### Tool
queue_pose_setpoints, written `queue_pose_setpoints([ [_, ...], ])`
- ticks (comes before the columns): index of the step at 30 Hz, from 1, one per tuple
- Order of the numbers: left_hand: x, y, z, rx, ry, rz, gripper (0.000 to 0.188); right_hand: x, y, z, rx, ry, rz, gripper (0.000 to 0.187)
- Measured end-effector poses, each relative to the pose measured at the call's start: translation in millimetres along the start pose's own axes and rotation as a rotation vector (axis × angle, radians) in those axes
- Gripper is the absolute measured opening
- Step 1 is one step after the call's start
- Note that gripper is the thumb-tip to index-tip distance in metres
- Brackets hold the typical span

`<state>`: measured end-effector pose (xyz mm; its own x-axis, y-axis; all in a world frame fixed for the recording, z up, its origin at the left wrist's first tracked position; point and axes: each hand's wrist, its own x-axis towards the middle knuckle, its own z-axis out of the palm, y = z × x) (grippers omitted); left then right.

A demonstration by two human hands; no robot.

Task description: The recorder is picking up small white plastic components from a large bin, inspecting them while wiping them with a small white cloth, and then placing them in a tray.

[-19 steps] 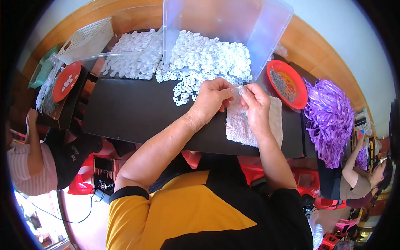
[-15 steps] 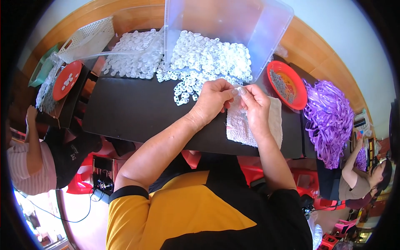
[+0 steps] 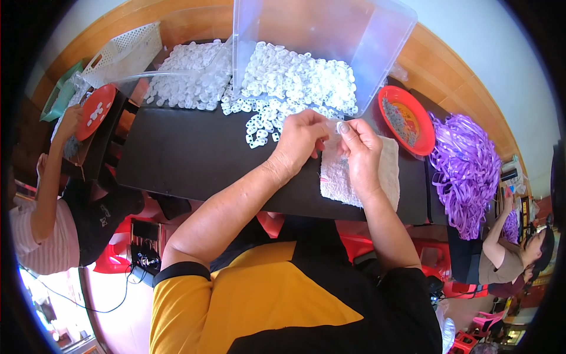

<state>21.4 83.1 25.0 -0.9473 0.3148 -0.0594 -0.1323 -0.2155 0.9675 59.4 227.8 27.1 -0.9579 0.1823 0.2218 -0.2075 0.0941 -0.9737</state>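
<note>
My right hand (image 3: 361, 150) is closed above a white towel (image 3: 386, 177), a small white plastic piece (image 3: 340, 126) pinched between thumb and forefinger. Just to its left, my left hand (image 3: 298, 138) is closed too, with its fingertips pressed together and slightly blurred; what they hold, if anything, cannot be made out. Beyond my hands, many small white plastic pieces with holes (image 3: 295, 79) spill out of a tipped clear plastic bin (image 3: 306, 29) onto the dark table (image 3: 177, 150).
A red bowl (image 3: 427, 133) of small metal parts stands right of the towel, beside a heap of purple straps (image 3: 466, 174). Bagged white pieces (image 3: 191, 74) lie back left. At far left a co-worker's hand (image 3: 71, 122) is near a red plate (image 3: 105, 94); another person (image 3: 507, 259) sits at right.
My left fingertips have moved slightly left, away from the right hand's fingertips. The right hand stays nearly in place. The co-worker at left has raised a hand to the red plate.
</note>
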Motion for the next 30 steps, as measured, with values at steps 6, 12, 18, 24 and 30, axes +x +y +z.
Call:
queue_pose_setpoints([
  [6,7,13,-14,-0.211,0.339,0.102,0.018,-8,12,10,-0.750,-0.156,-0.609,0.013],
  [12,4,16,-15,-0.301,0.350,0.138,0.014,-8,10,23,-1.132,-0.285,-0.825,0.012],
  [18,2,19,-13,-0.355,0.336,0.090,0.009,-6,6,23,-1.184,-0.373,-0.771,0.012],
  [24,-3,20,-14,-0.378,0.291,0.070,0.012,-5,8,23,-1.185,-0.409,-0.792,0.011],
  [30,-5,18,-13,-0.401,0.265,0.066,0.012,-3,8,22,-1.213,-0.433,-0.799,0.009],
])
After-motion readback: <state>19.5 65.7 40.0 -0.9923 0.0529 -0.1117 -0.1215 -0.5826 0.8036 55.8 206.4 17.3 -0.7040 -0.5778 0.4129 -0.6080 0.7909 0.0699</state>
